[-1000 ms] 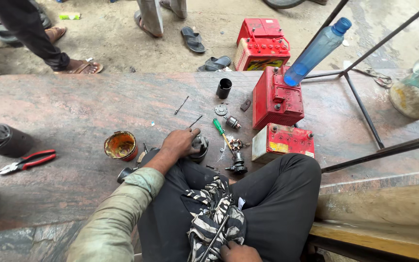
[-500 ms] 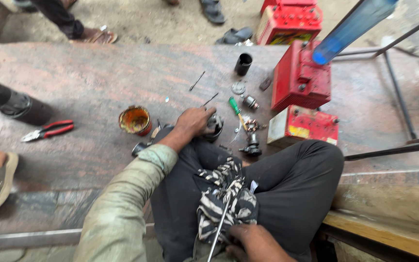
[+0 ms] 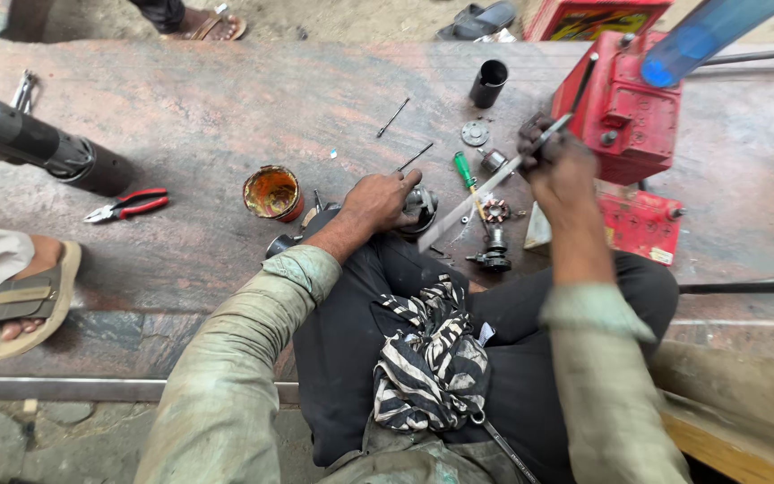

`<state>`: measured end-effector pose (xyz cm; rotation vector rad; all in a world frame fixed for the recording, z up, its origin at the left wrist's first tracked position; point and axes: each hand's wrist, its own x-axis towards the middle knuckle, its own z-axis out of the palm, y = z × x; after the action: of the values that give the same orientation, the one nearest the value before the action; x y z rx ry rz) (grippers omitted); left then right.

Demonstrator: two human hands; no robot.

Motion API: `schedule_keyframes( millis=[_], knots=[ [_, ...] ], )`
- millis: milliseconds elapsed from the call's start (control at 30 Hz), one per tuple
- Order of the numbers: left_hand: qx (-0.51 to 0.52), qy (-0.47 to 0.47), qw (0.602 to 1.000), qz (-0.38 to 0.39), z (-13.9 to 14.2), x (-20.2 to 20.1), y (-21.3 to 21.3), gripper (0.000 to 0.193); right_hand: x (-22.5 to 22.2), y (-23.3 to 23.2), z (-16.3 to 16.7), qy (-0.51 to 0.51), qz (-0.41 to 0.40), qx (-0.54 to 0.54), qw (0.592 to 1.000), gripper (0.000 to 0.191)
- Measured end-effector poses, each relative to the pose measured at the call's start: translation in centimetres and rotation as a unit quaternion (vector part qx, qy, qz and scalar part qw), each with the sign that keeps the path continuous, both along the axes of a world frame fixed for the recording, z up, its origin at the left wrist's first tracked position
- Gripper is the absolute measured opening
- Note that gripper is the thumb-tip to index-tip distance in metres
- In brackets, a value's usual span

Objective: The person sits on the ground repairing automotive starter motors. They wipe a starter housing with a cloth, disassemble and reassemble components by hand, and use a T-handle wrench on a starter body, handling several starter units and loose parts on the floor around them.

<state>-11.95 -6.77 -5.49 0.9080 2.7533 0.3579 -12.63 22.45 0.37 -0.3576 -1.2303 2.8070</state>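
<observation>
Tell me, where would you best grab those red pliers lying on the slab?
Probably by the red handles, coming from above. The pliers lie flat on the stone slab, handles pointing right toward the orange tin, metal nose pointing left. Nothing touches them, so fingers could close across both handles.

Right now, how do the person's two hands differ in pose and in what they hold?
The left hand lies low on the slab, pressed on a small metal part; the right hand is raised and blurred, closed round a long flat metal strip. The left is sharp, the right smeared. Both are bare, with pale green sleeves.
</observation>
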Motion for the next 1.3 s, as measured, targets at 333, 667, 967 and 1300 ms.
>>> schedule_keyframes(
  millis=[333,667,967,1300],
  knots=[
    [0.055,0.025,0.998,0.031,-1.5,-0.2,0.8,0.072,-6.4,-1.9,-12.8,-0.249,-0.076,-0.168,0.951,0.019],
    [0.041,0.014,0.999,0.027,-1.7,-0.6,1.4,0.077,-6.7,1.1,-14.4,-0.236,-0.161,-0.165,0.944,0.024],
    [-0.016,-0.014,0.999,0.033,-1.5,-0.7,1.6,0.077,-6.2,0.8,-13.9,-0.207,-0.149,-0.178,0.95,0.02],
    [-0.007,-0.007,1.0,0.023,-1.7,-0.9,1.4,0.082,-6.2,1.1,-14.2,-0.251,-0.15,-0.161,0.943,0.013]
  ],
)
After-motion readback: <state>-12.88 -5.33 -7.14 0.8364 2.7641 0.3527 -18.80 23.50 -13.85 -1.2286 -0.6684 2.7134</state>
